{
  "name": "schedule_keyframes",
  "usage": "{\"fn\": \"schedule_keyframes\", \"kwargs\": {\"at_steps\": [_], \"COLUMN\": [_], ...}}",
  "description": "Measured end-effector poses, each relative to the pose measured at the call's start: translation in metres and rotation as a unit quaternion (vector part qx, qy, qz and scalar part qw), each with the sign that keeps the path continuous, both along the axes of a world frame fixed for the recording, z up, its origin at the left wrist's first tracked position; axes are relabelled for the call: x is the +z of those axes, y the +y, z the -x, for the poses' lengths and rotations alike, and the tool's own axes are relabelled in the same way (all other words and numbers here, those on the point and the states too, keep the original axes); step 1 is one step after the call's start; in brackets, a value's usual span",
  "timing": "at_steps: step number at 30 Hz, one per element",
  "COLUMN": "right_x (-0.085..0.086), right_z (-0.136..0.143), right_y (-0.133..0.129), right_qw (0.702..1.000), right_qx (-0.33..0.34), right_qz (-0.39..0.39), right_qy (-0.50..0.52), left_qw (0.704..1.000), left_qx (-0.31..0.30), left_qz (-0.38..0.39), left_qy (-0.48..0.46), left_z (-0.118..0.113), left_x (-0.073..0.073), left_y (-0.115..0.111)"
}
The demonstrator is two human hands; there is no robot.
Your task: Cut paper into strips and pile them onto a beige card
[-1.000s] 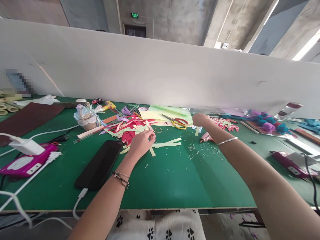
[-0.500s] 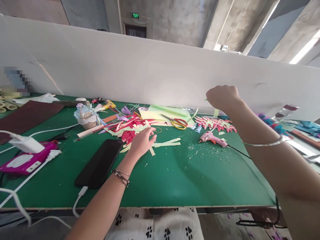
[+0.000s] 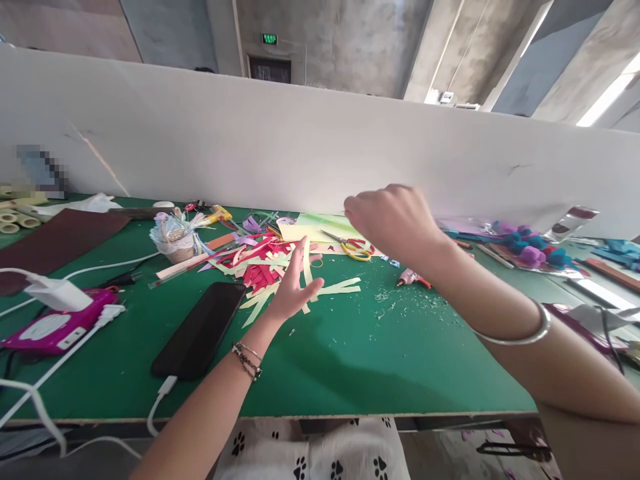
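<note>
A narrow pale yellow-green strip [image 3: 307, 257] stands upright at the fingers of my left hand [image 3: 295, 287], whose thumb is held apart. This hand is over the near side of a heap of red and pale paper strips [image 3: 263, 272]. Raised above the table, my right hand [image 3: 393, 217] is curled into a fist; what it holds, if anything, is hidden. Just left of that hand and behind it lie scissors [image 3: 356, 248] with red and yellow handles, on pale paper sheets [image 3: 305, 232]. My right forearm partly covers a pink glue gun [image 3: 411, 277].
A black phone [image 3: 199, 330] with a white cable lies left of my left hand. Farther left are a magenta power strip [image 3: 65, 333] and a small decorated pot [image 3: 176, 245]. Purple and blue pompoms [image 3: 533, 250] sit at the right. A white partition [image 3: 225, 147] stands behind the table.
My right hand has moved left and slightly down, uncovering the pompoms. The fingers of my left hand point more upward, and a pale strip now stands at them.
</note>
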State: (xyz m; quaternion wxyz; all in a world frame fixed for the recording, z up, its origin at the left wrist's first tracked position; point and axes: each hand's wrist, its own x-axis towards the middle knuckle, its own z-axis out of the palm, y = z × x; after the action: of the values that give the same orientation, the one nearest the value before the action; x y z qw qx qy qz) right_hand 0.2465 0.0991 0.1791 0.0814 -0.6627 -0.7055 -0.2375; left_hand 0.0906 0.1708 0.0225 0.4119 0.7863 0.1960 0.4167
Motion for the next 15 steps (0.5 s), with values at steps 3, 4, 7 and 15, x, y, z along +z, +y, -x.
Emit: {"fn": "schedule_keyframes", "kwargs": {"at_steps": [3,4,7,15], "right_x": [-0.018,-0.025,-0.039,-0.058], "right_z": [0.002,0.001,-0.011,-0.027], "right_y": [0.009,0.013,0.020,0.007], "right_qw": [0.996,0.994,0.984,0.866], "right_qx": [-0.003,-0.005,0.013,0.209], "right_qz": [0.089,0.112,0.160,0.341], "right_qy": [-0.008,0.002,0.080,0.299], "left_qw": [0.994,0.992,0.988,0.973], "left_qx": [-0.046,-0.044,-0.009,-0.035], "left_qz": [0.095,0.114,0.151,0.219], "left_qy": [-0.002,0.005,0.040,0.068], "left_z": [0.000,0.000,-0.002,-0.001], "left_x": [0.004,0.004,0.003,0.006], "left_y": [0.001,0.002,0.005,0.004]}}
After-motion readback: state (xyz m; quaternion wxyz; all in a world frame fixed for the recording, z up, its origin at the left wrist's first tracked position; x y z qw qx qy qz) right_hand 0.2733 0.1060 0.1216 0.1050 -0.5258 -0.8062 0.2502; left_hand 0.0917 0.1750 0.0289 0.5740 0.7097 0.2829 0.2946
